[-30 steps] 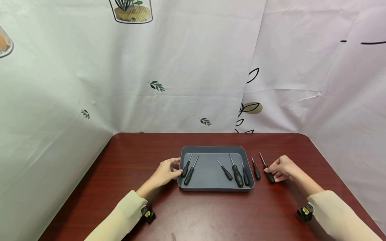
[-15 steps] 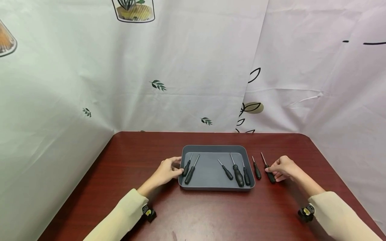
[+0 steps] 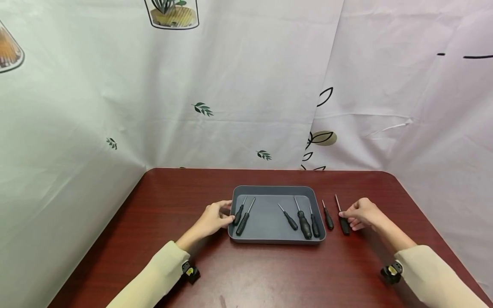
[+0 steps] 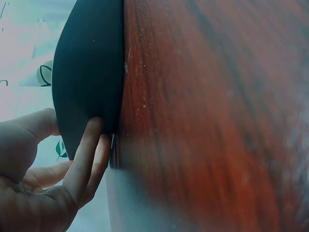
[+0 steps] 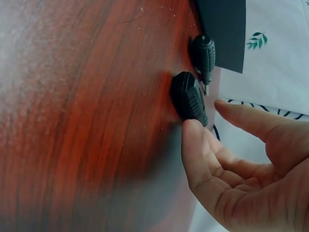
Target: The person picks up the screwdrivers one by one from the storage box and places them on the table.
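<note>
A grey rectangular tray (image 3: 265, 241) stands mid-table with screwdrivers inside: two by its left wall and three toward its right. My left hand (image 3: 213, 220) holds its left side. In the left wrist view the thumb is at the rim and the fingers (image 4: 89, 145) lie against the outer wall. On the table right of the tray, my right hand (image 3: 363, 214) has thumb and fingers around the handle of a black screwdriver (image 3: 344, 226), its shaft pointing away. In the right wrist view a fingertip meets the handle (image 5: 187, 96); the thumb is on the other side.
A smaller black screwdriver (image 3: 328, 219) lies between the tray and the right hand. The dark red-brown table (image 3: 269, 273) reaches back to a white patterned cloth (image 3: 239, 85) that hangs behind and at both sides.
The screwdriver at my right hand has turned slightly, so it points more nearly straight away; my right thumb has shifted a little along it. My left hand stays on the tray.
</note>
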Motion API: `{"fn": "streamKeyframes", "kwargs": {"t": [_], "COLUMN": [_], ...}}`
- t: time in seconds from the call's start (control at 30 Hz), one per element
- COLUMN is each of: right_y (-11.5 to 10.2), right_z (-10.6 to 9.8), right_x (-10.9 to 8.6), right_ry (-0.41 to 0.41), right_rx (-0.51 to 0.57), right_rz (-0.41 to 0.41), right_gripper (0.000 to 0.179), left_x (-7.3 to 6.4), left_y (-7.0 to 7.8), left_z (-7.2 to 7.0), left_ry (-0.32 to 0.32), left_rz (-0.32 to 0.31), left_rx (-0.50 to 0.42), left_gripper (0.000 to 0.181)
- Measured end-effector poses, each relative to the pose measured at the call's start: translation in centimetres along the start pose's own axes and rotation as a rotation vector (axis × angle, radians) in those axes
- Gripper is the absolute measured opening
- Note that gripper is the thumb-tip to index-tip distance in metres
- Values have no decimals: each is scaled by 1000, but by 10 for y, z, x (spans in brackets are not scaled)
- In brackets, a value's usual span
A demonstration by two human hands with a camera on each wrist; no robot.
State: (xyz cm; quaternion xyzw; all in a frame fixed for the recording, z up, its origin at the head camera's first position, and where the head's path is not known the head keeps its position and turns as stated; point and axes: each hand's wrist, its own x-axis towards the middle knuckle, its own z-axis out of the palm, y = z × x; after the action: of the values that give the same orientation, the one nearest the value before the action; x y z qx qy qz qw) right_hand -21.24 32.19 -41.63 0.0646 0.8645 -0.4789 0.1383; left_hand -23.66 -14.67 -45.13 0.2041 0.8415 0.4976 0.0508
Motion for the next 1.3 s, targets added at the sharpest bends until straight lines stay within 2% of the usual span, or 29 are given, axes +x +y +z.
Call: {"fn": "streamKeyframes", "kwargs": {"t": [0.17,0.43,0.67,1.03,1.3], "right_y": [-6,-17,-32,-65,-81], "right_z": [-3,0,6,37,62], "right_x": [1,2,1,5,7], "right_ry": [40,22,38,-12,-105], "right_rx": [5,40,63,142,149], "right_rz": [-26,-81,-115,-175,-202], "right_gripper": [26,30,34,31,29], "left_x": [0,1,1,-2,-3], "left_y": [-1,-1,0,4,4], "left_z": [0,0,0,0,2], "left_ry": [-2,-1,-6,-5,3], "left_rz": [-7,-11,-12,-17,-11], "left_rx": [24,-4,-15,-72,-77], "left_gripper": [52,53,53,56,55]}}
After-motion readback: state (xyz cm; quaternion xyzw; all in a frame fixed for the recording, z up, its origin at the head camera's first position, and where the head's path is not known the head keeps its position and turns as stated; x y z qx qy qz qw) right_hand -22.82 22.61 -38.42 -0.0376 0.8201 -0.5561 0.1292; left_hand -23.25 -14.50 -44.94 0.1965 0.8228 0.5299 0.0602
